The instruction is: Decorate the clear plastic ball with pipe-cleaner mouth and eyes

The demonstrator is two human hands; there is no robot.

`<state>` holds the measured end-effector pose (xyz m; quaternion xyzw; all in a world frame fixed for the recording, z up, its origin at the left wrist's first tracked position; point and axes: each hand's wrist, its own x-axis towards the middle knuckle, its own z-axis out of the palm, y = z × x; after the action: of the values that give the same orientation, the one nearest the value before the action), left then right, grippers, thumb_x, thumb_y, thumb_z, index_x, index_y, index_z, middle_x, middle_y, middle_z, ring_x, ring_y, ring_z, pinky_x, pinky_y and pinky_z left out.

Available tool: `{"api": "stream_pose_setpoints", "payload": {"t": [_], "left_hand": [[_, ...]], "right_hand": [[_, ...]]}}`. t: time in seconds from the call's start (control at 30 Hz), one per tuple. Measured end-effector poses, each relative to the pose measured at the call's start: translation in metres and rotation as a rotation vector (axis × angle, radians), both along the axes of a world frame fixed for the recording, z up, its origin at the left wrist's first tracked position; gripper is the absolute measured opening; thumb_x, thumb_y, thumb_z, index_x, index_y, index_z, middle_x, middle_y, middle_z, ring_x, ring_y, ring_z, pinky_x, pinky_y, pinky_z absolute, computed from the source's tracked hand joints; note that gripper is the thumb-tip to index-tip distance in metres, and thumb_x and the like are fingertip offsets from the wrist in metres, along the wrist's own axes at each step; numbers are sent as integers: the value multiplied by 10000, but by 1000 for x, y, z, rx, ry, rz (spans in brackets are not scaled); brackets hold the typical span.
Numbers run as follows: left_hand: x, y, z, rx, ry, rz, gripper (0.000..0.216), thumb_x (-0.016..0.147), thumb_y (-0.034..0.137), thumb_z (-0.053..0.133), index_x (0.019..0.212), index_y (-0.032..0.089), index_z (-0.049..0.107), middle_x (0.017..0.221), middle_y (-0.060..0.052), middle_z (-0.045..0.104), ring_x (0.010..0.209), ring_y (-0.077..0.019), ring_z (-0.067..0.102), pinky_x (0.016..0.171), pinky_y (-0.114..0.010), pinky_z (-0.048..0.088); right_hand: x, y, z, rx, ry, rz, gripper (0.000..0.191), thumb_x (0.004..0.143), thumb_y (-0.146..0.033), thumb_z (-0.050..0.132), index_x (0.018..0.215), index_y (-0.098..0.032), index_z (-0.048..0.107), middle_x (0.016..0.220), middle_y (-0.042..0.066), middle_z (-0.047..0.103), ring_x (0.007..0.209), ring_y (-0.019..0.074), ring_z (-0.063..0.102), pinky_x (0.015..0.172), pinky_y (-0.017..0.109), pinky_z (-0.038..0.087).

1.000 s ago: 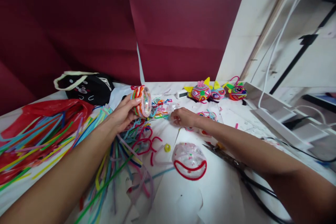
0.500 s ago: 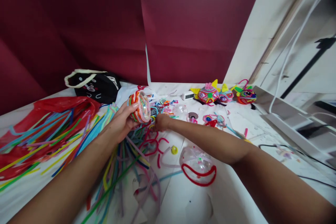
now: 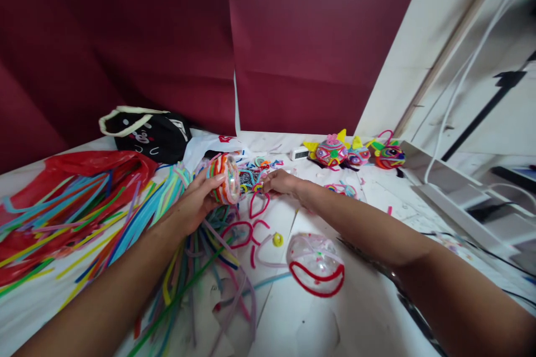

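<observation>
My left hand (image 3: 195,201) is wrapped round a clear half-ball (image 3: 225,178) covered in orange, red and white pipe-cleaner coils, holding it above the table with its open side turned right. My right hand (image 3: 281,182) is closed in a pinch on a pink pipe-cleaner loop (image 3: 258,204) that hangs down from its fingers, just right of the half-ball. Below both hands lies a tangle of bent pink, blue and green pipe cleaners (image 3: 218,240).
A clear half-ball with a red rim (image 3: 316,264) lies near the front, a small yellow bead (image 3: 277,240) beside it. Long straight pipe cleaners spill from a red bag (image 3: 75,201) at left. A black tote (image 3: 144,134), three finished decorated balls (image 3: 355,153) and scissors (image 3: 377,268) are around.
My right hand has lifted off the pile and moved right, bringing up a pink pipe-cleaner loop. My left hand with the decorated half-ball has barely moved.
</observation>
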<state>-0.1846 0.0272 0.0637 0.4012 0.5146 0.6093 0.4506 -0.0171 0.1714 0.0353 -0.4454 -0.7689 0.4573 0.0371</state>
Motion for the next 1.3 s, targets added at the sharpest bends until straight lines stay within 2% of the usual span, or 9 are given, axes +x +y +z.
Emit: {"api": "stream_pose_setpoints", "payload": {"t": [0.1,0.2,0.43,0.53,0.63,0.73,0.87,0.97,1.3], "left_hand": [[7,0,-4,-67,146,-14,595,720,424,731,1265,262,557,1128,-41,688,941,-227,676,697,-289,564],[21,2,-10,-124,488,-48,776,623,462,785,1313,216,525,1094,-50,695,982,-274,663,796,-339,540],[51,12,-37,-132,1199,-214,953,596,472,764,1445,204,423,1404,-147,507,1237,-363,520,1027,-449,413],[48,17,-43,-134,1238,-247,972,605,533,757,1454,208,411,1429,-152,491,1260,-372,504,1034,-447,409],[32,23,-44,-40,1316,-232,738,810,589,557,1434,217,423,1393,-132,540,1269,-315,516,1032,-415,422],[10,28,-44,50,1418,-172,469,948,374,352,1332,164,522,1330,-154,580,1247,-283,532,1062,-434,394],[-16,31,-42,80,1517,-171,356,806,143,479,1112,144,660,1188,-185,618,1164,-338,556,1028,-508,405],[-32,34,-40,83,1565,-160,336,756,135,523,1052,124,681,1151,-206,604,1120,-367,560,986,-535,430],[-59,42,-40,80,1456,-135,347,715,138,496,983,193,709,1026,-112,668,997,-268,618,958,-413,471]], "right_hand": [[11,5,-3,-21,14,-55,249,945,-301,588,1125,-131,605,1051,64,647,849,160,651,718,325,572],[23,7,-7,-42,19,-86,223,945,-296,589,1089,-127,613,993,50,652,788,139,646,673,294,567],[53,5,-4,-51,90,-176,169,942,-274,595,901,-113,626,757,-14,630,572,75,577,528,206,502],[66,8,-3,-19,165,-236,157,833,-175,706,726,-127,601,542,-59,582,438,59,496,449,178,420],[76,13,-4,25,243,-292,217,693,-56,760,632,-147,573,438,-75,554,392,60,462,422,179,375],[86,17,-1,49,300,-325,213,660,-18,742,623,-147,577,444,-69,569,380,56,451,411,178,356],[95,15,2,33,353,-338,200,650,-32,743,620,-144,579,441,-50,581,383,59,459,404,173,358],[98,9,1,-13,378,-332,204,660,-54,738,627,-152,562,425,-40,579,368,64,451,388,173,355],[99,0,-3,-129,450,-304,224,657,-48,693,760,-175,540,476,-22,623,386,116,537,357,183,329]]}}
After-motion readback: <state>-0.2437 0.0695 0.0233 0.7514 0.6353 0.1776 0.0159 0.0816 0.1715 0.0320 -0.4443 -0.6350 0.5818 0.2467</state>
